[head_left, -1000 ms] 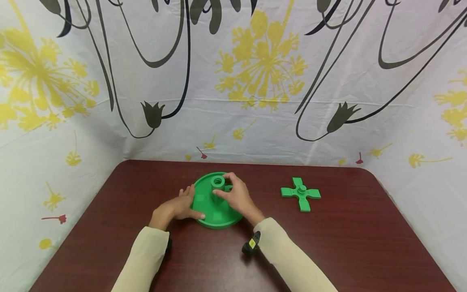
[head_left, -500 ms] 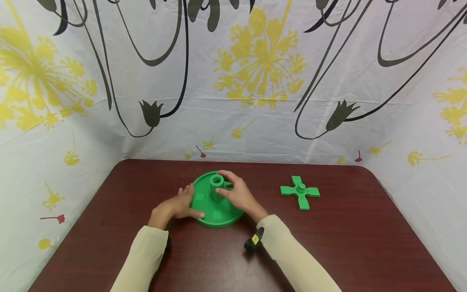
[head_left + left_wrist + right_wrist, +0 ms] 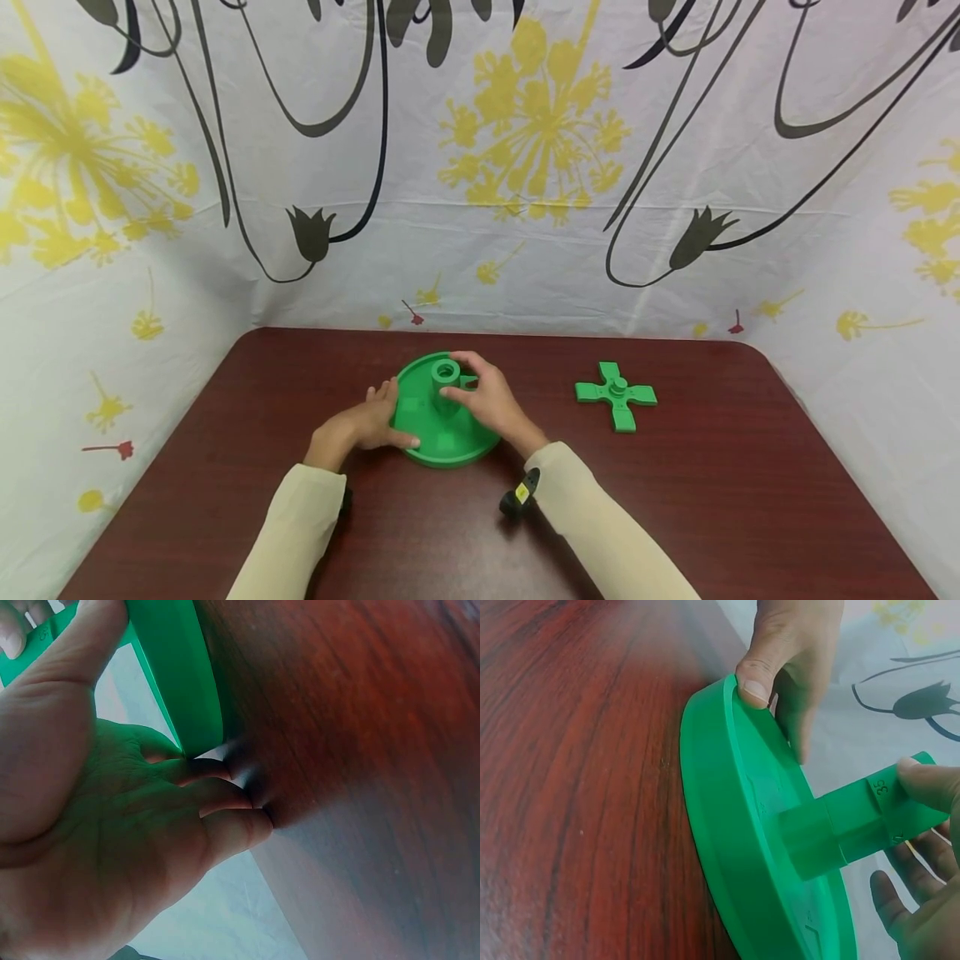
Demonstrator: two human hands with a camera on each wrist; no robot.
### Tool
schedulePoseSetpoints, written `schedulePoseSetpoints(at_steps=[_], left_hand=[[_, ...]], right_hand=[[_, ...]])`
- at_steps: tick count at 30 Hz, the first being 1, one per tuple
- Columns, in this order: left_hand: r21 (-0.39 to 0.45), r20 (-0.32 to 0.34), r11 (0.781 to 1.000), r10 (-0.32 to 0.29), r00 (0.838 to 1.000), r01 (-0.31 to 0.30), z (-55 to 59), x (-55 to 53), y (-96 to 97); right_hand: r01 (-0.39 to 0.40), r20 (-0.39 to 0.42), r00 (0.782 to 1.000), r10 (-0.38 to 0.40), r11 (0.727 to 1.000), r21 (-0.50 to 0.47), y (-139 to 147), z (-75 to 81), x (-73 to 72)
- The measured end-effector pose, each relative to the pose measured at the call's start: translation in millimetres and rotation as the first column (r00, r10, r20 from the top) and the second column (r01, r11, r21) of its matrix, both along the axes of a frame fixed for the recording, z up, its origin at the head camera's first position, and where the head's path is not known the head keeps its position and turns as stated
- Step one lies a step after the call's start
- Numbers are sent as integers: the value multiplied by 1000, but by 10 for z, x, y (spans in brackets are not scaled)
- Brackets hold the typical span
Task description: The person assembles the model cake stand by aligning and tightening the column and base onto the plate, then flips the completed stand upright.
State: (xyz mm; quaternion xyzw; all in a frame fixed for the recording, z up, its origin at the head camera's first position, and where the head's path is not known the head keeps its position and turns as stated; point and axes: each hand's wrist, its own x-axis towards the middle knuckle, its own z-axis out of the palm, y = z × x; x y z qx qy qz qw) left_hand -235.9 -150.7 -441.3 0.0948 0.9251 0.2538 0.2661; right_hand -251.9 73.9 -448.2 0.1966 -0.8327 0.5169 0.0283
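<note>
A round green base with a raised rim lies on the table in the head view. From its middle rises a hollow green post marked "35" in the right wrist view. My left hand grips the base's rim at the left, thumb over the edge and fingers along the outer side. With its thumb on the near side of the post, my right hand holds the post near its top, fingers reaching behind. A small green part between thumb and fingers is partly hidden. The base's underside cannot be seen.
A green cross-shaped piece with a round stub in its middle lies on the table to the right. The dark red wooden table ends at a patterned cloth behind and at both sides.
My right hand has shifted very slightly around the post, while my left hand stays on the rim. Base and cross-shaped piece keep their places; the head view tilted slightly.
</note>
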Motion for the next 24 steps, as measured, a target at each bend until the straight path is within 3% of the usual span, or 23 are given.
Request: schedulePoseSetpoints(at_steps=[8, 17, 24], left_hand=[[-6, 0, 1000, -2, 1000, 2, 11, 0, 11], [-15, -6, 1000, -3, 1000, 3, -6, -4, 13], [-25, -7, 1000, -3, 1000, 3, -13, -7, 6]], right_hand=[[36, 22, 999, -37, 999, 31, -20, -27, -11], [-9, 28, 1000, 7, 997, 75, -2, -19, -14], [5, 17, 1000, -7, 997, 75, -18, -28, -19]])
